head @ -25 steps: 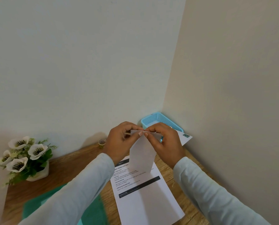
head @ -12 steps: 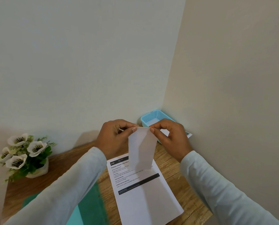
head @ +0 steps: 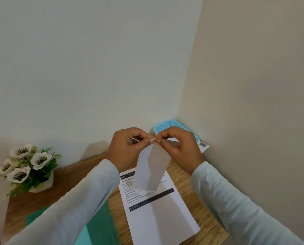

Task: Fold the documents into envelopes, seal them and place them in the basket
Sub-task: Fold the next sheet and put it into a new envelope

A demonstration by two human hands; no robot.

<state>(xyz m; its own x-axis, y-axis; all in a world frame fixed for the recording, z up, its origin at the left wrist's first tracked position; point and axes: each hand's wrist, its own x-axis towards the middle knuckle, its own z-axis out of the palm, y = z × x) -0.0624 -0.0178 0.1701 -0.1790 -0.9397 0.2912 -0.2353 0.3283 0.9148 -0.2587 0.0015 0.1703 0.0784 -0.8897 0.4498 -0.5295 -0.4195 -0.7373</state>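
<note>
At frame centre, your left hand [head: 128, 150] and right hand [head: 180, 150] are pinching the top edge of the hanging folded document [head: 151, 171], likely sharpening its crease.

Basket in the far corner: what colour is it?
The basket is light blue with mesh walls; the head view shows it best.

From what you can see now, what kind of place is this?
Probably a small paperwork desk in a room corner, home or office: a wooden tabletop, a printed document lying on it, a blue basket at the back, and potted white flowers.
</note>
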